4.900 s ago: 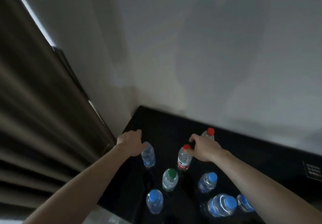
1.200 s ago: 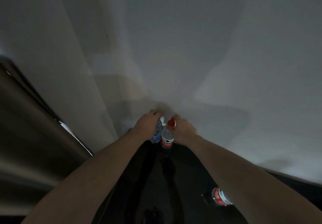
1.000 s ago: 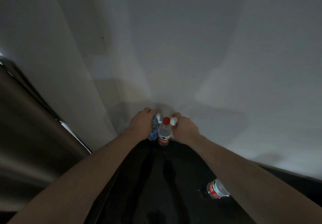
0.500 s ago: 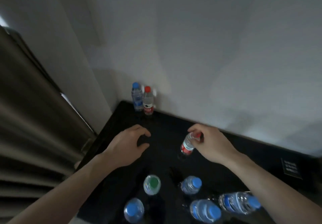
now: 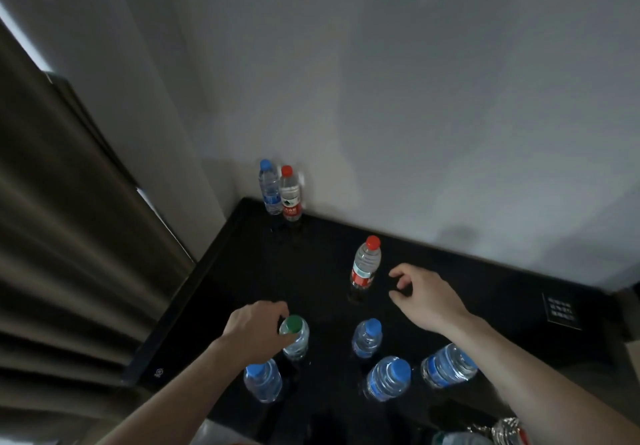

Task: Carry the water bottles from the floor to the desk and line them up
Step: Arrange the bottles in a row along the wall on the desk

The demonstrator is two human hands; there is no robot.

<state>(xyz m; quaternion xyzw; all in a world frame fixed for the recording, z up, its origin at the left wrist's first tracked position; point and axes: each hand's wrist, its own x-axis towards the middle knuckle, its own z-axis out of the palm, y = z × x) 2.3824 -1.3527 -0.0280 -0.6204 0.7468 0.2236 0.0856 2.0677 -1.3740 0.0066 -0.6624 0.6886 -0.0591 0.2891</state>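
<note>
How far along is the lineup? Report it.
Done: a blue-capped bottle and a red-capped bottle stand side by side at the wall. In hand: the left hand grips the green-capped bottle; the right hand is open. Left: the loose bottles nearer the person.

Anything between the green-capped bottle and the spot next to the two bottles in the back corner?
Nothing visible. The desk is bare between the green-capped bottle and the corner pair; the lone red-capped bottle stands off to the right.

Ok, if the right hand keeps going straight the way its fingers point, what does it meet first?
Most likely the red-capped bottle standing just ahead of the right hand; its open fingers curl toward that bottle's label, with only bare desk between, though depth is unclear.
</note>
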